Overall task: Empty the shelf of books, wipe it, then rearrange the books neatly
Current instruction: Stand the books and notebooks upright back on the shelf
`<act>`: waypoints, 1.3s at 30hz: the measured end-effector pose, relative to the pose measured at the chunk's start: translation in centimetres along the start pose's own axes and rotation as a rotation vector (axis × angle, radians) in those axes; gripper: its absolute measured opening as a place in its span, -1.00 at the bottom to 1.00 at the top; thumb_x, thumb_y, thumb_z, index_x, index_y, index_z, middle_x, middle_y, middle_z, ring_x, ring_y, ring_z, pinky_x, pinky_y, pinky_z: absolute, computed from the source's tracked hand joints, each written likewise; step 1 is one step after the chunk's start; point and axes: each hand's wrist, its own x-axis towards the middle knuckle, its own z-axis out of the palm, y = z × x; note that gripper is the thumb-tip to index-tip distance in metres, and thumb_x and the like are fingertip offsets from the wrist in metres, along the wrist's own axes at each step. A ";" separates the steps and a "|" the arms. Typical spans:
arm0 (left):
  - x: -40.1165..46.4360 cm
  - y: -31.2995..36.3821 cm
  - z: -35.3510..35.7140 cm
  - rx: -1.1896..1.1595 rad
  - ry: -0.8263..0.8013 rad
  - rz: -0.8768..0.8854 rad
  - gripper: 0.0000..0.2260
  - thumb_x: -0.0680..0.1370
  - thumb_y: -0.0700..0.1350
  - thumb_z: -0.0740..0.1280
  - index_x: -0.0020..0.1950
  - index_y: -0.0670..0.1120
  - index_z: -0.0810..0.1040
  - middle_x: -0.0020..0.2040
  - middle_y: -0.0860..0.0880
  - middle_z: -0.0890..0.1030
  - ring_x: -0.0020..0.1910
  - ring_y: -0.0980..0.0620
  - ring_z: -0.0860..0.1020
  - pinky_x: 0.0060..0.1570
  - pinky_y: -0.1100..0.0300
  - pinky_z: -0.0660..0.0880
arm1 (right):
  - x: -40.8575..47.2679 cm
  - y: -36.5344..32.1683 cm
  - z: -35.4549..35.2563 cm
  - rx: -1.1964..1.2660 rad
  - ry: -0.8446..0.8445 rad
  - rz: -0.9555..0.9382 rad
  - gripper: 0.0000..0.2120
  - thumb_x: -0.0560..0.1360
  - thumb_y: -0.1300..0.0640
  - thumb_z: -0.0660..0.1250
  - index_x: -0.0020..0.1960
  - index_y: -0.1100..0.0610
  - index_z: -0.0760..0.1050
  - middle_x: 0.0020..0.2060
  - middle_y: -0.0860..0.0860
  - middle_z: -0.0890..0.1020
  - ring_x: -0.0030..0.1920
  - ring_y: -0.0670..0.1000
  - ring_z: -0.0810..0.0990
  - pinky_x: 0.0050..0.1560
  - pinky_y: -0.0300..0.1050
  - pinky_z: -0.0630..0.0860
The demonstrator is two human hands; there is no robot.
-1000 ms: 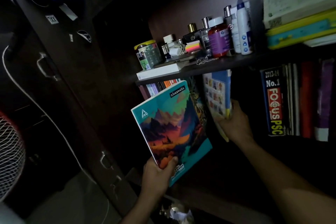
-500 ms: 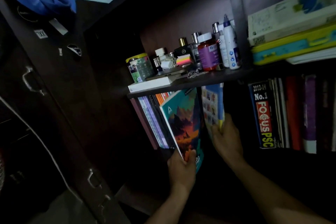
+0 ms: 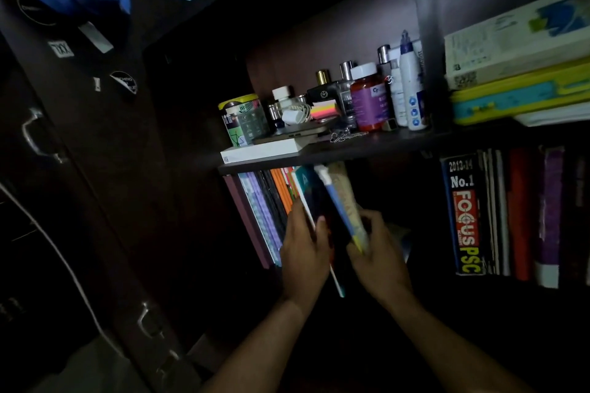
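Notebook (image 3: 314, 198) now among shelved books, apparently gripped by left hand (image 3: 305, 247); right hand (image 3: 380, 252) gripping neighbour.

Both forearms raised side by side, left hand (image 3: 305, 254) with thumb pressed forward, right hand (image 3: 380, 260) with fingers (image 3: 372, 217) curled in a grip.

A thick book spine (image 3: 463, 214) at the right end of the lower shelf says "2013-14", "No.1" and "FOCUS PSC". A small white sticker (image 3: 60, 48) on the dark cupboard door says "TXX". The red jar (image 3: 367, 99) on the upper shelf has letters, but they are too blurry to read.
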 end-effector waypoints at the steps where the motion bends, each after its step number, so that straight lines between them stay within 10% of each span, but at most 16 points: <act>1: 0.5 -0.4 0.0 0.029 -0.031 0.027 -0.60 0.67 0.09 0.23 0.49 0.01 0.34 0.33 -0.01 0.54 0.27 -0.04 0.55 0.21 0.01 0.51 | -0.1 0.0 0.0 0.022 -0.036 -0.016 -0.49 0.40 0.28 0.41 0.27 -0.03 0.38 0.12 -0.01 0.60 0.10 0.04 0.57 0.09 -0.12 0.48; 4: 1.2 -0.2 -0.2 -0.060 -0.067 -0.016 -0.52 0.62 0.10 0.33 0.51 0.06 0.33 0.29 -0.05 0.55 0.10 0.10 0.63 0.06 0.06 0.62 | 0.1 0.3 0.0 0.085 -0.075 -0.043 -0.51 0.45 0.25 0.44 0.28 -0.05 0.36 0.13 -0.07 0.56 0.08 -0.12 0.53 0.01 -0.39 0.40; 7: 0.9 0.0 0.0 -0.322 -0.033 -0.184 -0.57 0.59 -0.07 0.42 0.37 0.26 0.37 0.05 -0.02 0.53 -0.25 0.03 0.64 -0.30 -0.06 0.68 | 0.7 1.3 -0.4 0.122 -0.205 -0.073 -0.40 0.44 0.10 0.53 0.31 -0.22 0.29 0.24 -0.16 0.53 0.22 -0.16 0.53 0.21 -0.23 0.47; 12: -2.5 0.2 0.5 -0.238 0.025 -0.038 -0.68 0.61 0.13 0.37 0.32 0.26 0.37 0.15 0.06 0.56 0.04 0.03 0.63 0.03 -0.04 0.62 | 1.8 2.5 -2.4 0.106 -0.515 -0.019 -0.15 0.39 0.13 0.59 0.41 -0.38 0.16 0.40 -0.29 0.35 0.38 -0.27 0.33 0.22 -0.56 0.26; 17: -0.4 -0.1 1.9 -0.260 0.072 -0.092 -0.59 0.57 -0.06 0.44 0.31 0.28 0.41 -0.09 0.00 0.51 -0.19 -0.11 0.59 -0.16 -0.10 0.63 | 2.4 3.7 -3.2 0.168 -0.718 0.076 0.12 0.26 0.02 0.64 0.57 -0.34 0.00 0.53 -0.27 0.24 0.52 -0.19 0.24 0.48 -0.08 0.34; 27: -2.2 -0.5 3.0 -0.086 0.069 -0.024 -0.80 0.59 0.10 0.39 0.16 0.17 0.45 -0.11 0.13 0.56 -0.13 0.13 0.58 -0.09 0.04 0.56 | 2.3 3.8 -3.1 0.083 -0.684 0.053 -0.06 0.46 0.35 0.47 0.53 -0.20 -0.02 0.21 -0.45 0.24 0.36 -0.25 0.33 0.04 -0.67 0.24; 33: -2.9 1.9 3.8 0.014 -0.066 -0.275 -0.66 0.42 0.30 0.46 -0.02 0.09 0.53 -0.29 0.21 0.63 -0.12 0.10 0.64 -0.09 0.09 0.55 | 2.3 4.7 -3.3 0.123 -0.712 -0.012 0.01 0.41 0.41 0.45 0.50 -0.34 -0.01 0.55 -0.26 0.17 0.54 -0.21 0.19 0.37 -0.34 0.36; 39: -1.9 1.3 4.4 0.054 -0.265 -0.365 -0.39 0.38 0.54 0.18 -0.22 -0.02 0.53 -0.28 0.01 0.66 -0.23 -0.05 0.67 -0.18 -0.02 0.62 | 2.6 4.7 -3.5 0.097 -0.709 -0.021 0.03 0.43 0.38 0.47 0.49 -0.41 -0.03 0.50 -0.35 0.14 0.53 -0.19 0.20 0.20 -0.42 0.43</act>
